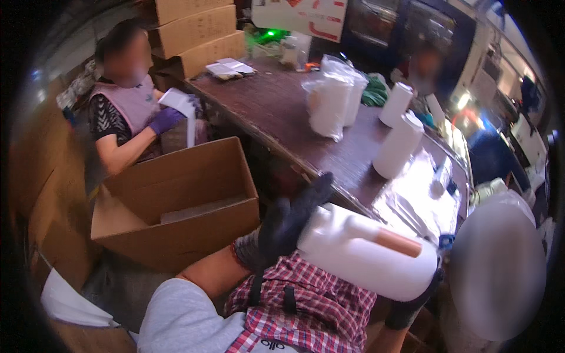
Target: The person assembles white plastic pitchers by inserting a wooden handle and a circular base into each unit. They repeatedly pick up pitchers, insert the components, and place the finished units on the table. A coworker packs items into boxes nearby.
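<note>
A white plastic jug (359, 259) with a built-in handle lies tilted across my lap, its neck to the left and its base to the right. My right hand (416, 303), in a dark glove, grips the base from below; its fingers are partly hidden behind the jug. Beside the neck is my left hand (288, 226), also dark-gloved, with its fingers stretched out; whether it touches the jug I cannot tell. On the table (268, 106) ahead stand two white bottles, a nearer one (397, 147) and a farther one (396, 105).
An open cardboard box (176, 226) stands at my left, with something flat inside. Behind it a co-worker with purple gloves (166, 119) holds a folded white piece (179, 103). Bagged white containers (331, 109) stand on the table. A large blurred pale shape (497, 270) is close at right.
</note>
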`<state>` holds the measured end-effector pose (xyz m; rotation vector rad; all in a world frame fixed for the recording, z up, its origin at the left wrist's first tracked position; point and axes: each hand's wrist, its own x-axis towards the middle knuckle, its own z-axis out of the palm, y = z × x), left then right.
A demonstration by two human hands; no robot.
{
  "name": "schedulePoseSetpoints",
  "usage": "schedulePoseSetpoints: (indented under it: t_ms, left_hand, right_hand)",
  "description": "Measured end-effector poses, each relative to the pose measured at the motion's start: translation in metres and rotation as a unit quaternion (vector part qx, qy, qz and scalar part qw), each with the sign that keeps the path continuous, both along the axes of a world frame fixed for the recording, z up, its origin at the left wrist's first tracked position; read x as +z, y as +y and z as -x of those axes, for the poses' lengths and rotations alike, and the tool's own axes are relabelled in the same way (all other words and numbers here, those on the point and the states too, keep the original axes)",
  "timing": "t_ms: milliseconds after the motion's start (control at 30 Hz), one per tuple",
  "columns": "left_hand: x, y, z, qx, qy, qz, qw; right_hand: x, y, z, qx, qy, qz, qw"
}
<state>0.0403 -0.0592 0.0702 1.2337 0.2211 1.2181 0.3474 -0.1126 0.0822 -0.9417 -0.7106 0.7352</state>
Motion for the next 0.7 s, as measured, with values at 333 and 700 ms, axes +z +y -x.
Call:
schedulePoseSetpoints:
  t_ms: [333, 700]
  left_hand:
    - [-0.034, -0.003, 0.017, -0.051, 0.077, 0.300, 0.949]
    - [-0.057, 0.015, 0.003, 0.056, 0.059, 0.143, 0.986]
  right_hand:
    - [0.000, -0.014, -0.010, 0.141, -0.487, -0.259, 0.822]
    - [0.012, -0.027, 0.007, 0.274, -0.200, -0.196, 0.920]
